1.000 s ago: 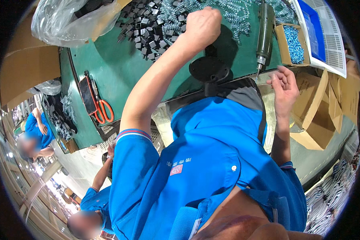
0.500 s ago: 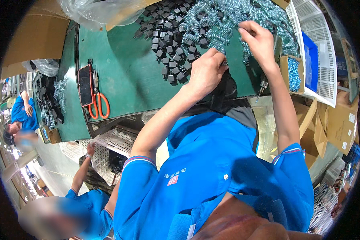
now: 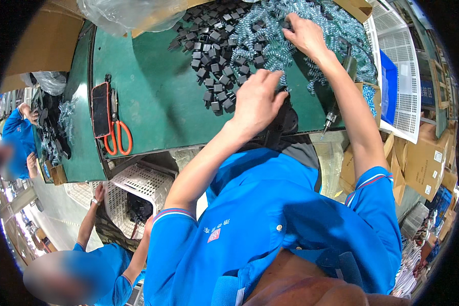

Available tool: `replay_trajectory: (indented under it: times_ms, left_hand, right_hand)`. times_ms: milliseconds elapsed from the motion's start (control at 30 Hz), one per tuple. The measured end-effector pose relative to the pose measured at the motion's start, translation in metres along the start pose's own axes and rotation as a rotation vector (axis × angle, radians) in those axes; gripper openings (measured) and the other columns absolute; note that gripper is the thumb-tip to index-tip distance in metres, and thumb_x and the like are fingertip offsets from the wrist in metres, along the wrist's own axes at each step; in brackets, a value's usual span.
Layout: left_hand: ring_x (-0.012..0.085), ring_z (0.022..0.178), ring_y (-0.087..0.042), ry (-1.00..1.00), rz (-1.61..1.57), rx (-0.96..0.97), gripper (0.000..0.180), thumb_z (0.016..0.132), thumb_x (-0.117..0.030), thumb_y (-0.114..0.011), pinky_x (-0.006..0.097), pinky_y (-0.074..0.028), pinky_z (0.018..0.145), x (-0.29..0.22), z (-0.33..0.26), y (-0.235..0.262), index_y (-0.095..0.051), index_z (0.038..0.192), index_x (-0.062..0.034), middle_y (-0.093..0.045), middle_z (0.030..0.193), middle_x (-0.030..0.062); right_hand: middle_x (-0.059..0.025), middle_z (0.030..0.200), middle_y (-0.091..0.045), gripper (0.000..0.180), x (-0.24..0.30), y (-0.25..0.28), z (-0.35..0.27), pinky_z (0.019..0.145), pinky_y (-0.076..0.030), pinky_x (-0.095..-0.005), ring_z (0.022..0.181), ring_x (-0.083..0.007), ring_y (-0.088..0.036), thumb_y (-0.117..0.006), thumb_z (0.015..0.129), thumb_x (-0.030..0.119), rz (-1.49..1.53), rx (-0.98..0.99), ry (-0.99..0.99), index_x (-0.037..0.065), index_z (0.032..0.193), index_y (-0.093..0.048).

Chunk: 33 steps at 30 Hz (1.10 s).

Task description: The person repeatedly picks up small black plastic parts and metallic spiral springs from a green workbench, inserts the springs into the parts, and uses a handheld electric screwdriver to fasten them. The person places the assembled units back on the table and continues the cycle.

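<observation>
My right hand [image 3: 307, 36] reaches over the heap of pale blue coil springs [image 3: 336, 25]; its thumb and fingers close around a small black block [image 3: 285, 24] at the heap's left side. Lower down, my left hand [image 3: 260, 99] is open near the table's front edge, thumb apart from the fingers. Beside and partly under that hand is a black part [image 3: 286, 120], its shape half hidden. Many small black square blocks [image 3: 217, 66] lie heaped left of the springs. A dark power screwdriver [image 3: 336, 109] lies right of my hands, its bit past the table edge.
Orange-handled scissors [image 3: 118, 135] and a red-edged black phone [image 3: 101, 109] lie on the green table [image 3: 153, 112]. A small box of blue springs [image 3: 368, 97], a blue bin [image 3: 389, 86] and cartons [image 3: 426, 158] stand right. A co-worker [image 3: 99, 270] sits by a white crate [image 3: 145, 181].
My right hand has moved up and left into the springs. The left hand's thumb and fingers have spread, and the hand has shifted slightly down and left.
</observation>
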State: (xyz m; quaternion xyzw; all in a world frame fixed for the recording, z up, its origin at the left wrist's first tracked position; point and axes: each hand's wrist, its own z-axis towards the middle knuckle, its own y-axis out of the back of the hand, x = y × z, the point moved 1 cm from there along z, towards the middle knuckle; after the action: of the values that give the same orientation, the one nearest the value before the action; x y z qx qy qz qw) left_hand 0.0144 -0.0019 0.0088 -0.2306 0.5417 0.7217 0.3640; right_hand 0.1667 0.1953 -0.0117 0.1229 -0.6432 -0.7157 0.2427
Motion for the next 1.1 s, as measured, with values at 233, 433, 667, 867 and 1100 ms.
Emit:
replay_trajectory:
  times_ms: [233, 433, 667, 867, 1100]
  left_hand:
    - [0.0202, 0.105, -0.066, 0.149, -0.507, -0.082, 0.048, 0.086, 0.004, -0.065, 0.029, -0.055, 0.085, 0.011, 0.017, 0.006, -0.054, 0.132, -0.0029, -0.06, 0.117, 0.0128]
    - [0.0172, 0.093, -0.068, 0.178, -0.627, -0.037, 0.037, 0.092, 0.002, -0.061, 0.028, -0.057, 0.08, -0.002, -0.004, -0.006, -0.056, 0.128, 0.0034, -0.065, 0.11, 0.0102]
    - [0.012, 0.083, -0.067, 0.436, -1.144, 0.012, 0.023, 0.093, 0.003, -0.06, 0.024, -0.057, 0.068, -0.013, -0.029, 0.002, -0.063, 0.115, 0.0068, -0.07, 0.096, 0.0088]
    - [0.0234, 0.081, -0.067, 0.156, -0.441, -0.052, 0.029, 0.076, -0.005, -0.076, 0.031, -0.054, 0.068, -0.016, -0.037, 0.002, -0.067, 0.103, -0.0031, -0.065, 0.092, 0.0104]
    - [0.0301, 0.101, -0.063, 0.126, -0.003, -0.076, 0.039, 0.075, -0.018, -0.079, 0.037, -0.051, 0.086, 0.004, -0.034, 0.012, -0.067, 0.109, -0.0034, -0.064, 0.11, 0.0132]
  right_hand:
    - [-0.0008, 0.064, -0.046, 0.031, 0.044, 0.066, -0.078, 0.055, -0.039, -0.0257, 0.058, -0.0098, -0.044, -0.07, 0.083, 0.014, 0.835, 0.032, 0.054, 0.005, 0.112, -0.063]
    - [0.0001, 0.065, -0.047, 0.031, 0.068, 0.087, -0.118, 0.052, -0.038, -0.0248, 0.057, -0.0077, -0.044, -0.071, 0.083, 0.011, 0.832, 0.03, 0.192, 0.005, 0.112, -0.063]
    - [-0.0003, 0.069, -0.055, 0.036, 0.084, 0.08, -0.149, 0.05, -0.041, -0.0212, 0.057, -0.004, -0.05, -0.073, 0.085, 0.007, 1.134, 0.095, 0.109, 0.001, 0.117, -0.059]
    - [-0.0016, 0.088, -0.065, 0.022, 0.09, 0.07, -0.169, 0.06, -0.046, -0.0212, 0.072, -0.0069, -0.058, -0.074, 0.082, 0.005, 1.057, -0.083, -0.066, -0.001, 0.101, -0.068]
    - [-0.0049, 0.094, -0.066, 0.034, 0.057, 0.052, -0.179, 0.066, -0.05, -0.0216, 0.082, -0.0086, -0.064, -0.066, 0.09, 0.003, 1.217, -0.151, -0.302, -0.002, 0.123, -0.059]
